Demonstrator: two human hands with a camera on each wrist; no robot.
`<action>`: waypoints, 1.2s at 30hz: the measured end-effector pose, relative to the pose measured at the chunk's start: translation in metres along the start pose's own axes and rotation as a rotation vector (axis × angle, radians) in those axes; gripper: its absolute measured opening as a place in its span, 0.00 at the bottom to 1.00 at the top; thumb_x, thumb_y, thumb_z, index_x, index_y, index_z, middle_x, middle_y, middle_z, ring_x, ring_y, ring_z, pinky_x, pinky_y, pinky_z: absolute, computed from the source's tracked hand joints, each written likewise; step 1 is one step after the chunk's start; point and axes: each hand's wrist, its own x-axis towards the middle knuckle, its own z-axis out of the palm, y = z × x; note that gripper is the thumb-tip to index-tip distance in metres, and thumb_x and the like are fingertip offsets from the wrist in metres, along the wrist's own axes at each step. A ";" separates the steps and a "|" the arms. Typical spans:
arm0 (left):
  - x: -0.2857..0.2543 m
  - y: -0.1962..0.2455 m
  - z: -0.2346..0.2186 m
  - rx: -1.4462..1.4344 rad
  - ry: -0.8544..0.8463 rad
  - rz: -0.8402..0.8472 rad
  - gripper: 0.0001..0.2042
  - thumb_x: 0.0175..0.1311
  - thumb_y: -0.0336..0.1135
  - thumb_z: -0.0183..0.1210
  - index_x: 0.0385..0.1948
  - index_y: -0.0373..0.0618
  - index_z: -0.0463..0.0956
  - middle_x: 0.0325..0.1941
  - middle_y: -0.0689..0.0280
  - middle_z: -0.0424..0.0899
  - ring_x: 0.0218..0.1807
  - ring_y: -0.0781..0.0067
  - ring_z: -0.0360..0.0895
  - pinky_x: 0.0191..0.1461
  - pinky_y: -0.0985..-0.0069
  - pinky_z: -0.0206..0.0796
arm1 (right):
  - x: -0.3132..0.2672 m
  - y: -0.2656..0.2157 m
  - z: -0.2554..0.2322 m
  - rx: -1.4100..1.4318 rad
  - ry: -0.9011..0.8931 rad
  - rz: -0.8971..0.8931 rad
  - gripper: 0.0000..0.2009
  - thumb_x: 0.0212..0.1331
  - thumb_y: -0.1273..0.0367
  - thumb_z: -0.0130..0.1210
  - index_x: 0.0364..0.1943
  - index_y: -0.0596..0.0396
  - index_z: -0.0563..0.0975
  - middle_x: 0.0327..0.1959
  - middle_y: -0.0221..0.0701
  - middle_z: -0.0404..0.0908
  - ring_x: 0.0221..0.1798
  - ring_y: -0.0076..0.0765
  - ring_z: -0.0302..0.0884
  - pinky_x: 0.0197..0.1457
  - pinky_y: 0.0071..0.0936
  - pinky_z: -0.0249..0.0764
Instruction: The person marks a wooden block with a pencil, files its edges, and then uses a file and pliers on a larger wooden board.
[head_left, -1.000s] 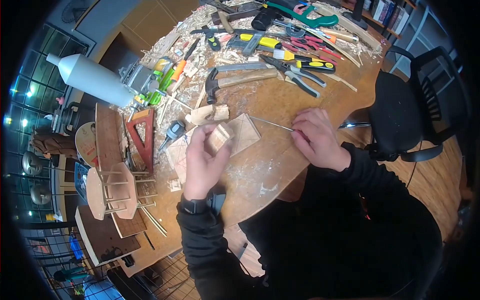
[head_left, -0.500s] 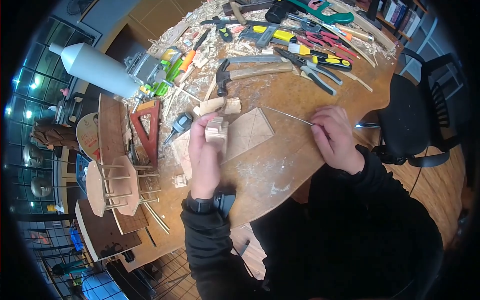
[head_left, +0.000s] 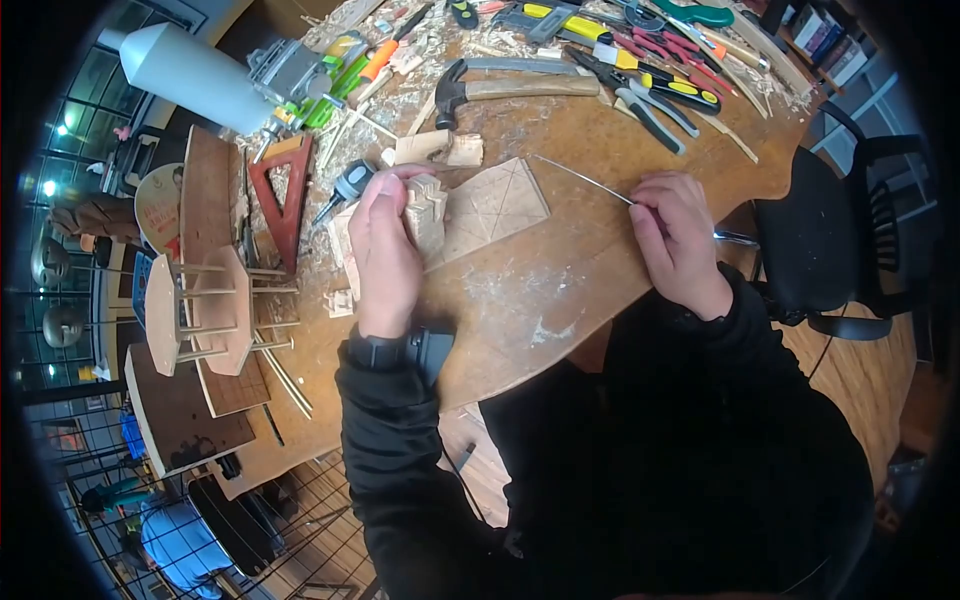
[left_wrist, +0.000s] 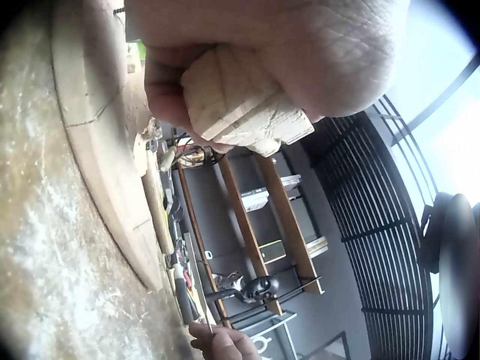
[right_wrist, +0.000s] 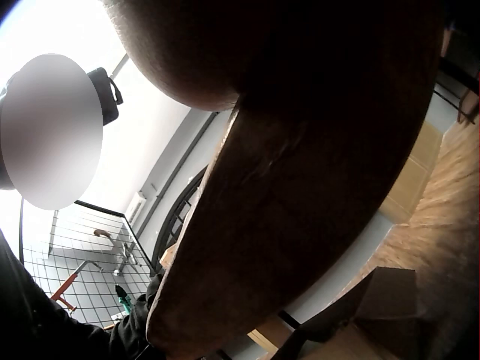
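Note:
In the head view the left hand [head_left: 385, 250] grips a pale carved wooden block [head_left: 426, 212] with stepped ridges, held over a flat board [head_left: 495, 205] marked with pencil lines. The left wrist view shows the block [left_wrist: 244, 101] close up, wrapped by the fingers. Near the table's front edge, the right hand [head_left: 682, 238] pinches one end of a thin metal rod [head_left: 585, 180], whose far end points toward the board. The right wrist view shows only the dark base of the right hand [right_wrist: 180, 52] above the table edge; its fingers are hidden there.
A hammer [head_left: 520, 90], pliers [head_left: 640, 110] and wood shavings lie beyond the hands. A red triangle [head_left: 285, 205], a small screwdriver [head_left: 350, 185] and a wooden stand [head_left: 235, 310] are at the left. A black chair [head_left: 815, 225] stands at the right.
The left hand has turned the block so its stepped side faces up and right. The right hand still holds the rod. The head view has shifted, moving the tabletop upward in the picture.

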 end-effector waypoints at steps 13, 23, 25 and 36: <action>-0.005 0.007 -0.004 0.513 0.019 0.175 0.08 0.66 0.24 0.52 0.37 0.37 0.82 0.38 0.60 0.86 0.44 0.64 0.82 0.52 0.70 0.70 | 0.001 -0.002 -0.002 -0.010 -0.022 0.028 0.06 0.59 0.74 0.65 0.38 0.55 0.81 0.39 0.36 0.80 0.47 0.49 0.77 0.52 0.42 0.69; -0.008 0.005 -0.004 0.384 0.027 0.121 0.13 0.70 0.29 0.47 0.37 0.37 0.83 0.34 0.64 0.83 0.42 0.70 0.79 0.50 0.72 0.67 | 0.000 -0.001 -0.003 -0.010 -0.071 0.062 0.05 0.61 0.71 0.64 0.39 0.54 0.81 0.39 0.34 0.79 0.48 0.46 0.76 0.54 0.41 0.67; -0.008 0.004 -0.005 0.381 0.031 0.138 0.14 0.73 0.31 0.46 0.37 0.37 0.83 0.34 0.65 0.83 0.42 0.71 0.78 0.50 0.73 0.67 | 0.000 -0.001 -0.002 -0.009 -0.064 0.061 0.05 0.61 0.71 0.64 0.39 0.54 0.81 0.39 0.34 0.79 0.48 0.46 0.76 0.54 0.41 0.67; 0.000 -0.032 -0.014 0.217 0.124 0.193 0.20 0.84 0.41 0.42 0.39 0.38 0.81 0.32 0.66 0.82 0.31 0.75 0.78 0.36 0.77 0.69 | 0.004 -0.002 -0.003 0.008 -0.051 0.035 0.07 0.57 0.73 0.66 0.39 0.54 0.81 0.39 0.35 0.80 0.46 0.48 0.77 0.52 0.42 0.69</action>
